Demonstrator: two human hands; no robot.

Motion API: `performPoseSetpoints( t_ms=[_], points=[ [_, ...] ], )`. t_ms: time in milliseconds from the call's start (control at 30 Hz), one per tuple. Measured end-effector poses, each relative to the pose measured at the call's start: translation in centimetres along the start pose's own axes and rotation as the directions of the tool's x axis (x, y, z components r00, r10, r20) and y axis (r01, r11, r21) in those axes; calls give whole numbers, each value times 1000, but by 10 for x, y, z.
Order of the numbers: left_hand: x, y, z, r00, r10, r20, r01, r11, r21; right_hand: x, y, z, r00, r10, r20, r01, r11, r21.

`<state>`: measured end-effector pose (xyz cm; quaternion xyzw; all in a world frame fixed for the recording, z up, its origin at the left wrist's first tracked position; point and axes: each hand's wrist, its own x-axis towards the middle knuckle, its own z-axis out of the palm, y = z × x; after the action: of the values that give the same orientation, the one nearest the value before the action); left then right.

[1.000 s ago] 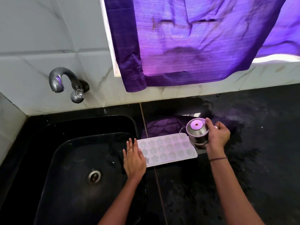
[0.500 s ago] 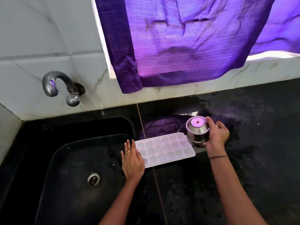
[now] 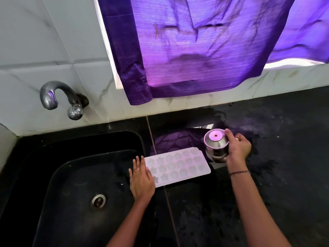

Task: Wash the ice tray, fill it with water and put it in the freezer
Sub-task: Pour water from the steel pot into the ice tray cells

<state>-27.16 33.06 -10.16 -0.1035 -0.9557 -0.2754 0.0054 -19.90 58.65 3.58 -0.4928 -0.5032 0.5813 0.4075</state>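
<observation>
I see the white ice tray [image 3: 179, 166] lying flat on the black counter [image 3: 276, 184], its left end at the rim of the sink [image 3: 71, 193]. My left grip [image 3: 142, 180] lies spread, fingers straight, pressing on the tray's left end. My right grip [image 3: 237, 148] is curled round a steel cup [image 3: 215, 144], held upright just beside the tray's far right corner. A tap [image 3: 58, 97] juts from the tiled wall above the sink, and a purple curtain [image 3: 204, 41] hangs behind.
</observation>
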Motion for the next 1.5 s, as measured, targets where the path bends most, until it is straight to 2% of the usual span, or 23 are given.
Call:
performPoseSetpoints(
  t_ms=[400, 767, 967, 1100, 1500],
  points=[
    [0, -1, 2, 1000, 9, -24, -9, 1000, -16, 9, 2, -1, 996, -88, -21, 82, 980, -183],
    [0, 1, 0, 1000, -5, -13, 5, 1000, -13, 10, 0, -2, 997, -64, -43, 57, 988, -141],
    [1, 0, 2, 1000, 7, -16, -7, 1000, 3, 10, -1, -7, 998, 43, -39, -42, 999, 27],
    [2, 0, 2, 1000, 7, -7, -7, 1000, 8, 9, 0, -12, 998, 50, -31, -47, 997, 69],
    [0, 3, -2, 1000, 13, -5, -13, 1000, -1, -3, 13, -30, 998, -59, -34, 56, 994, -90]
  ],
)
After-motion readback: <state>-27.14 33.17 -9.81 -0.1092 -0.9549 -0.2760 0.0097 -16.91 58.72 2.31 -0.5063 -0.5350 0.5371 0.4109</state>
